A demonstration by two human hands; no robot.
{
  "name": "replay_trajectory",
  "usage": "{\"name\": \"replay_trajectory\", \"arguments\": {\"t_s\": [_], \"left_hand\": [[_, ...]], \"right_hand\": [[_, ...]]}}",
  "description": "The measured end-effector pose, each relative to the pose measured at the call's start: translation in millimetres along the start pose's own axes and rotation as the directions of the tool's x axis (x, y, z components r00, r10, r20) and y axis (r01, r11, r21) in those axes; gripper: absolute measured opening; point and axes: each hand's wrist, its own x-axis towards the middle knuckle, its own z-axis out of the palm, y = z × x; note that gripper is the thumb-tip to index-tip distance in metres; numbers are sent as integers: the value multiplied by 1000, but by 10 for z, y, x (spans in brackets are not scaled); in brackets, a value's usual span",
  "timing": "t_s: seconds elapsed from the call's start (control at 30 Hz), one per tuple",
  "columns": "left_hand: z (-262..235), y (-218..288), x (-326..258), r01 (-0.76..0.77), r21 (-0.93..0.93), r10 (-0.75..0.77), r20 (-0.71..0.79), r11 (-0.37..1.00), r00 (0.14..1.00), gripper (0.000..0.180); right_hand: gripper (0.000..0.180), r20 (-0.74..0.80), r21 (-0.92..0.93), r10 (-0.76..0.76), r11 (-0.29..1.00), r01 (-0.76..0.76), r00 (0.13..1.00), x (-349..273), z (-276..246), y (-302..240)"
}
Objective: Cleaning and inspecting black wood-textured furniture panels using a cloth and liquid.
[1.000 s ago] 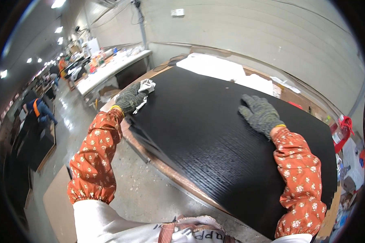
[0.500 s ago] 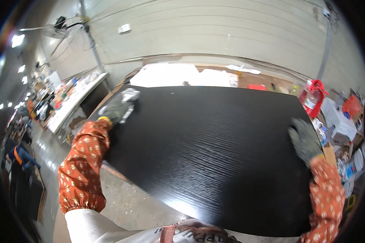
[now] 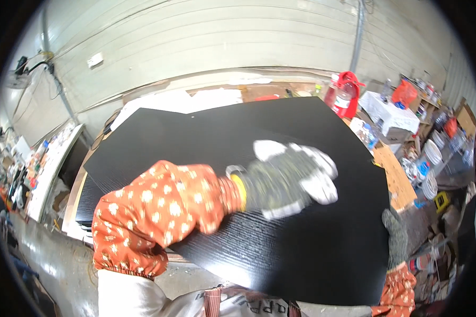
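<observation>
At 4 o'clock of the view, the edge of 1 large black panel [image 3: 211, 132] is met by the gloved right hand [image 3: 396, 238]; no cloth is seen in it, and how far its fingers are curled cannot be told. At the centre, what appears to be 1 white cloth [image 3: 323, 191] is pressed by the gloved left hand [image 3: 280, 177] onto the panel; its finger closure is blurred. Wiping seems under way mid-panel; what has been covered cannot be told, though 1 pale speck [image 3: 193, 117] is left towards 11 o'clock. Beyond, 2 white sheets [image 3: 214, 97] are seen at 11 o'clock, 1 red bag [image 3: 346, 112] at 2.
</observation>
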Motion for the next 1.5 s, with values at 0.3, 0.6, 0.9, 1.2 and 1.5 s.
{"name": "replay_trajectory", "arguments": {"t_s": [0.3,0.6,0.9,1.2,1.5], "left_hand": [[-5,930,-1499,238,141,-191,-285,961,939,28],[-689,-12,-2712,891,116,-507,-787,439,352,46],[840,1085,-882,-34,460,149,-216,887,965,37],[916,1595,-469,189,-220,-266,-405,957,875,88],[1361,2268,-994,585,466,-422,-412,663,807,78]], "right_hand": [[42,-214,266,-179,935,234,960,-497,232,284],[49,-285,-6,-319,944,331,904,-1084,1139,650],[59,-52,253,-175,950,182,983,-1161,930,691],[62,736,-324,-580,154,934,351,-941,768,-89],[46,700,-304,-540,367,879,468,333,399,-74]]}}
